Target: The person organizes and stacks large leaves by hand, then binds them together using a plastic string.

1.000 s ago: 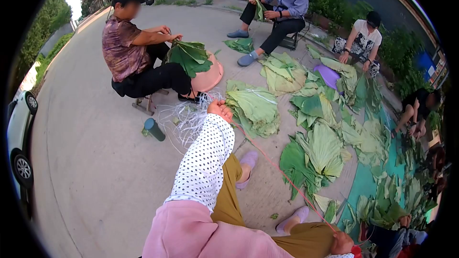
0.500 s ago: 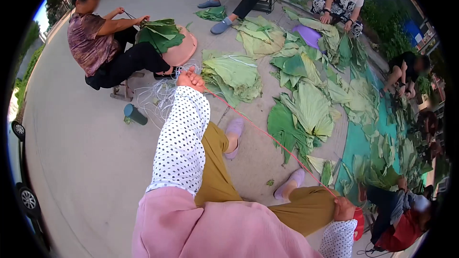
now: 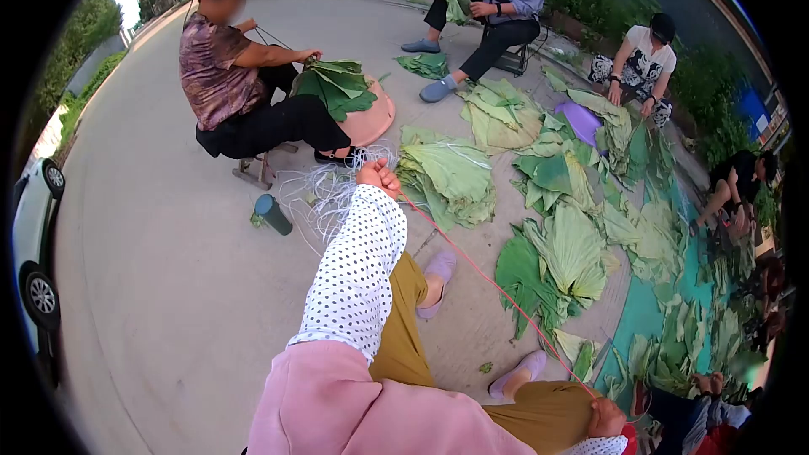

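Note:
A thin pinkish-red string (image 3: 486, 274) runs taut between my two hands. My left hand (image 3: 378, 177) is stretched far forward, its fingers closed on one end of the string. Low at the right, beside my knee, my right hand (image 3: 606, 418) is closed round the other part, with a small loop of string showing past it. Just beyond my left hand lie a stack of large green leaves (image 3: 447, 173) and a tangle of white strips (image 3: 324, 198). Another pile of broad leaves (image 3: 566, 257) rests on the ground beneath and to the right of the string.
A person on a low stool (image 3: 253, 170) handles leaves over a pinkish basin (image 3: 371, 114). Further co-workers sit at the back and right. A dark green cup (image 3: 272, 214) stands on the pavement. A green sheet (image 3: 636, 307) holds more leaves, and parked cars (image 3: 38, 270) line the left.
My view has tilted up and turned left, so the scene sits lower and further right. Both hands keep hold of the string, which stays taut.

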Demonstrator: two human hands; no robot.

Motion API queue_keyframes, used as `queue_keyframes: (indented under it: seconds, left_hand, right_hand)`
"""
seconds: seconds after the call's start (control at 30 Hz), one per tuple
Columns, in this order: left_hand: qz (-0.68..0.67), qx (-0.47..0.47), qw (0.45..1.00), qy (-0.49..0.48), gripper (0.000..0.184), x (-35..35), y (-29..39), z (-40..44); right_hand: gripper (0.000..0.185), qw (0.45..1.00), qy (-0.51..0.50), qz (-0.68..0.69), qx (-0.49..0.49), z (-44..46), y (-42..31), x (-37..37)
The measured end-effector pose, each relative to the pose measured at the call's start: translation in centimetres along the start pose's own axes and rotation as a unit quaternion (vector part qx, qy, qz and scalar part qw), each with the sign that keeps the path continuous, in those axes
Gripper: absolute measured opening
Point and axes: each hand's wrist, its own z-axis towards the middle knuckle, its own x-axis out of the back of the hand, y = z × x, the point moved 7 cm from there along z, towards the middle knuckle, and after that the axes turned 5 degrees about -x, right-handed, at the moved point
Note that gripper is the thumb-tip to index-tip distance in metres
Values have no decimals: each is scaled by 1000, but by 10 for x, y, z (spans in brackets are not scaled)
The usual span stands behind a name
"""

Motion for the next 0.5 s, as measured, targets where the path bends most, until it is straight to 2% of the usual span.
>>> queue_keyframes:
  seconds: [0.07,0.2,0.33,0.43,0.5]
  left_hand:
    - [4,-8,1000,-1,43,1,-1,0]
    - [-3,-19,1000,14,42,1,1,-9]
    - [-21,-29,999,7,32,0,3,-7]
    - [-26,-36,998,35,26,3,1,-5]
    - [-34,-40,998,20,23,1,1,-5]
  right_hand:
    - [10,998,53,19,9,0,1,3]
    - [11,995,75,45,43,2,2,5]
    - [19,998,-18,-53,25,0,-10,12]
    - [16,999,-11,-29,34,9,-14,13]
    - [14,999,1,-7,44,17,-19,13]
